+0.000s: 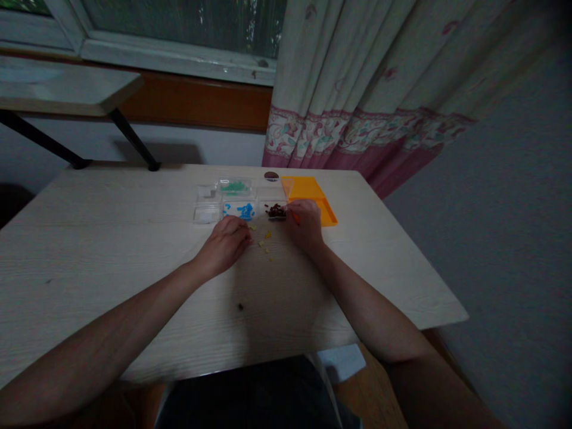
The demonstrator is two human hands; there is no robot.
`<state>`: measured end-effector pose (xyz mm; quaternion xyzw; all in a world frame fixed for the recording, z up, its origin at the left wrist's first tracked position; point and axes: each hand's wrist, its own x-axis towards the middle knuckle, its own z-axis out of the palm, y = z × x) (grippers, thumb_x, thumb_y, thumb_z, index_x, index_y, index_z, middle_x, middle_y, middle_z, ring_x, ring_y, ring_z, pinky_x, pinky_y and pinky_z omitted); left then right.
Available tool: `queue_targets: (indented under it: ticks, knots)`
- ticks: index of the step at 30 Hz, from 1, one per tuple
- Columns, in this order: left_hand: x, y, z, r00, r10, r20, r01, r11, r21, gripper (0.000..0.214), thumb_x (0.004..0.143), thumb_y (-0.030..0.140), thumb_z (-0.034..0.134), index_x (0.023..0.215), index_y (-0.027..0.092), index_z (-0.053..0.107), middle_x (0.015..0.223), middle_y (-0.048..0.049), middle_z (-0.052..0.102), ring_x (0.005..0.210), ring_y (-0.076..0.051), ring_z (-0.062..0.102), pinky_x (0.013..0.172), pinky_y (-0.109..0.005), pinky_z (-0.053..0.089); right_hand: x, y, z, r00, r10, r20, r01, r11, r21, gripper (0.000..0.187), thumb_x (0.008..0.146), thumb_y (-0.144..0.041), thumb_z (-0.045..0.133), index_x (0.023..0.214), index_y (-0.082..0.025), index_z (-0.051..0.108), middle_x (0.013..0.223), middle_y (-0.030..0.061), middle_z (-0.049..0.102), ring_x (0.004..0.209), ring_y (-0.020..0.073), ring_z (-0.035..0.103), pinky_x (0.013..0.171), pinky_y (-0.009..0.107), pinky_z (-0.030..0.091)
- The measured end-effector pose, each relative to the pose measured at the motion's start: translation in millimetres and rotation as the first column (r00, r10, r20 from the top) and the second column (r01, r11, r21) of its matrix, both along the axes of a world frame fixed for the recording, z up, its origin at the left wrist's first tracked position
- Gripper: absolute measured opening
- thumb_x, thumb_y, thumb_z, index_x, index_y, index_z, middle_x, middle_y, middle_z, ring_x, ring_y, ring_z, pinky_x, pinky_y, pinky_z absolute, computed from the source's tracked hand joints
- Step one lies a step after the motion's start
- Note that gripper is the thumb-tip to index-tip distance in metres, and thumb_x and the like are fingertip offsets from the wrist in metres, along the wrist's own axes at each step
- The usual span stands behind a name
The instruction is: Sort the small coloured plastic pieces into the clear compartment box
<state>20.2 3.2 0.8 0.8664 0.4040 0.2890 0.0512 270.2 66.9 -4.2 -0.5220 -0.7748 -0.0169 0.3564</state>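
My left hand [227,243] rests on the table with its fingers curled together, beside small yellow pieces [267,235] scattered on the wood. Whatever its fingertips may hold is hidden. At the clear container of dark brown pieces [276,210], my right hand [306,221] has its fingers drawn into a pinch; I cannot make out what is between them. Just beyond my left hand lie small blue pieces [245,211] in a clear container. Behind these, another clear container has green pieces [235,187].
An orange tray [306,186] stands at my right hand, its near part partly covered. Clear boxes [207,213] stand at the left. A dark oval object [270,176] lies near the back edge. A raised shelf [67,89] is at the back left, a curtain [348,125] behind.
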Motion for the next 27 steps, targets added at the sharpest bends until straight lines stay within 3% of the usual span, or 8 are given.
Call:
queue_targets:
  ticks: [14,18,23,25,27]
  knots:
    - [-1,-3,2.9,0.995,-0.092,0.040,0.092,0.996,-0.002,0.019,0.093,0.025,0.050,0.093,0.018,0.068,0.102,-0.0097,0.063,0.101,-0.023,0.055,0.094,-0.040,0.044,0,-1,0.5,1.000,0.021,-0.014,-0.022,1.000,-0.001,0.026,0.093,-0.033,0.050,0.087,-0.019,0.072,0.095,0.0094,0.070,0.095,0.0253,0.058,0.088,0.041,0.043]
    - [-2,-7,15.9,0.985,-0.172,0.020,0.173,0.985,-0.026,0.021,0.095,0.030,0.050,0.093,0.019,0.068,0.095,-0.0087,0.064,0.095,-0.021,0.056,0.088,-0.037,0.045,0,-1,1.7,1.000,0.022,-0.011,-0.022,1.000,-0.012,0.026,0.093,-0.032,0.049,0.087,-0.020,0.071,0.095,0.0092,0.070,0.095,0.0249,0.057,0.089,0.041,0.043]
    - [-4,-39,49.6,0.870,-0.475,-0.132,0.444,0.871,-0.208,0.026,0.094,0.041,0.054,0.079,0.021,0.063,0.077,-0.0037,0.062,0.081,-0.019,0.056,0.077,-0.033,0.043,-2,-3,4.1,0.999,0.032,-0.018,-0.032,0.999,-0.008,0.025,0.094,-0.031,0.050,0.087,-0.019,0.071,0.096,0.0092,0.070,0.096,0.0247,0.057,0.090,0.041,0.042]
    - [-8,-61,53.6,0.804,-0.558,-0.203,0.516,0.826,-0.229,0.030,0.090,0.048,0.058,0.074,0.021,0.059,0.075,-0.0035,0.062,0.078,-0.019,0.055,0.075,-0.034,0.042,-3,-3,4.4,0.999,0.035,-0.013,-0.035,0.999,-0.007,0.024,0.093,-0.029,0.050,0.087,-0.018,0.071,0.096,0.0095,0.070,0.096,0.0246,0.058,0.090,0.041,0.042]
    - [-12,-84,48.8,0.776,-0.567,-0.274,0.529,0.823,-0.206,0.036,0.087,0.055,0.059,0.075,0.022,0.059,0.073,-0.0035,0.061,0.075,-0.020,0.054,0.073,-0.035,0.041,-3,-2,4.3,0.999,0.038,-0.005,-0.038,0.999,-0.008,0.024,0.094,-0.028,0.050,0.087,-0.018,0.071,0.095,0.0097,0.070,0.096,0.0242,0.058,0.091,0.040,0.041]
